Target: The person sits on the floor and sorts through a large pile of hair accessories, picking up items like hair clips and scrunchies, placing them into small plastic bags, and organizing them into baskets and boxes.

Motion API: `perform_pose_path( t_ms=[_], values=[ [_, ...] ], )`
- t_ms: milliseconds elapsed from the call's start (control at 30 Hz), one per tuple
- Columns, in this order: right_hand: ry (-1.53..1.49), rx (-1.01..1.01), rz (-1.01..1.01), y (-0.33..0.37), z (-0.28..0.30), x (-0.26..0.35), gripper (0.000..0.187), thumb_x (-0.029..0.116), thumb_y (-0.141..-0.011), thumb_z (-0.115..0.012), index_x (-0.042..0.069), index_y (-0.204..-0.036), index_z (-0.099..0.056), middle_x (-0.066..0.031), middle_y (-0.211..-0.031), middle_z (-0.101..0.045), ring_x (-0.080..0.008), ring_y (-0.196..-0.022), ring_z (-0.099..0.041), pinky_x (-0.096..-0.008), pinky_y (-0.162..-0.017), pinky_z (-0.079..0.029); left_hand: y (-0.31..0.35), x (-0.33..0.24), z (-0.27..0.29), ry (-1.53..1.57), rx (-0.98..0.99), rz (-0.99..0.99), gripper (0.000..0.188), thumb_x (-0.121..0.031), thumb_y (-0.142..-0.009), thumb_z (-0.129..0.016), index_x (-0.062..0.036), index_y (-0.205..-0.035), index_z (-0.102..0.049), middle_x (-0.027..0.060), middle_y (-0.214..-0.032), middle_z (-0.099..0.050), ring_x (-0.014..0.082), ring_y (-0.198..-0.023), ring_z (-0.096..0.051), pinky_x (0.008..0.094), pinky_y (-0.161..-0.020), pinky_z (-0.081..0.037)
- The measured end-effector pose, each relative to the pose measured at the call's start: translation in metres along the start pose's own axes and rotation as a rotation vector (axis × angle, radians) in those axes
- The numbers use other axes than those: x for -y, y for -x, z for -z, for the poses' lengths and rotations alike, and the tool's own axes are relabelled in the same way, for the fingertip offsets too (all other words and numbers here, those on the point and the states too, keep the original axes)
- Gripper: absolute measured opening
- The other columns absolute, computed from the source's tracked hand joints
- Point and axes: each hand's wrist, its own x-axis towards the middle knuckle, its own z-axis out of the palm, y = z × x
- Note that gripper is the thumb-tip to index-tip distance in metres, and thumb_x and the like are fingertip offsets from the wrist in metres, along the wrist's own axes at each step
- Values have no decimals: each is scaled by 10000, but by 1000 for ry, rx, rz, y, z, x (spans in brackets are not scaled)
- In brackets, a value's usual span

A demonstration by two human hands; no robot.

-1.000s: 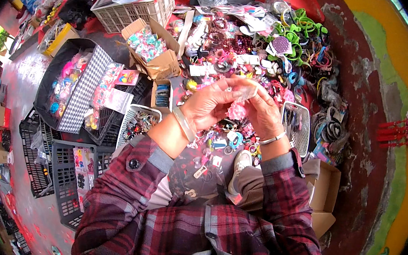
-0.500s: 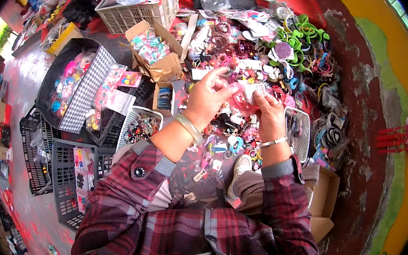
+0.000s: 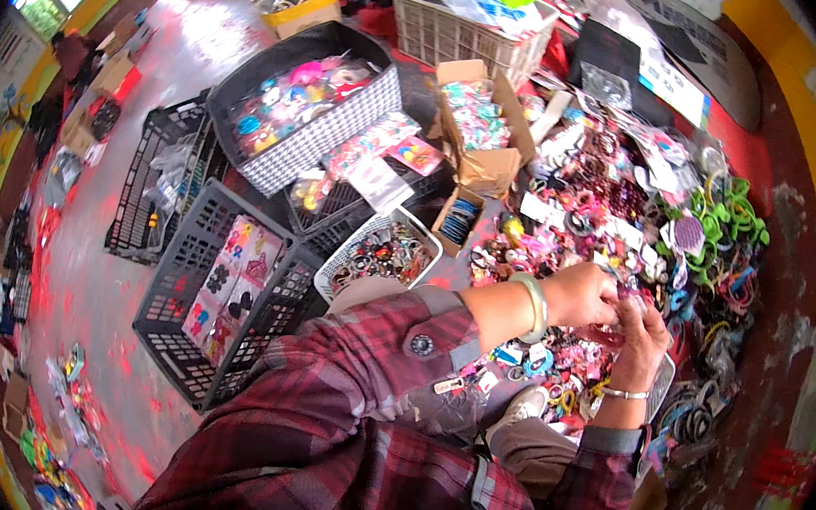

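My left hand [image 3: 583,293] and my right hand [image 3: 641,334] meet above a floor heap of small colourful hair accessories [image 3: 585,205]. Both sets of fingers pinch a small pinkish accessory [image 3: 621,302] between them; its exact shape is too small to tell. A pale bangle sits on my left wrist and a thin bracelet on my right. My plaid sleeves fill the lower part of the view, and my shoe [image 3: 519,407] shows below the hands.
Black plastic crates [image 3: 186,280] with carded items stand at the left. A white basket [image 3: 341,268], open cardboard boxes [image 3: 486,168] and a beige basket [image 3: 453,34] sit around the heap. Green rings [image 3: 724,221] and dark bands [image 3: 701,419] lie at the right.
The view has swung to the left, so my hands now sit at the right. They stay together on the small accessory, drawn slightly closer over the heap.
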Motion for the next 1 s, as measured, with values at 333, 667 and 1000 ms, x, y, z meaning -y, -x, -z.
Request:
perform_pose_path(
  t_ms=[333, 667, 1000],
  values=[
    [25, 2, -90, 2, -8, -5, 156, 192, -829, -616, 53, -757, -625, 38, -696, -552, -50, -620, -453, -203, -558, -338, 5, 7, 10, -103, -73, -90, 204, -227, -611, -687, -35, -669, -650, 137, -569, -579, 201, -489, -554, 324, -508, -437],
    [-535, 263, -151, -1, -10, 3, 654, 518, -842, -474, 14, -1251, -390, -91, -1188, -509, -214, -1043, -515, -341, -881, -421, 1, 0, 2, 417, -334, 91, 233, -249, -674, -708, -23, -656, -660, 109, -586, -613, 148, -529, -563, 303, -551, -439],
    [-641, -57, -190, 18, 21, -10, 270, 166, -859, -554, 52, -1103, -538, -61, -1028, -609, -175, -904, -589, -306, -751, -494, 16, -22, 35, 127, -347, -150, 248, -279, -833, -549, -52, -873, -640, 140, -692, -620, 252, -619, -604, 343, -599, -465]
  ],
)
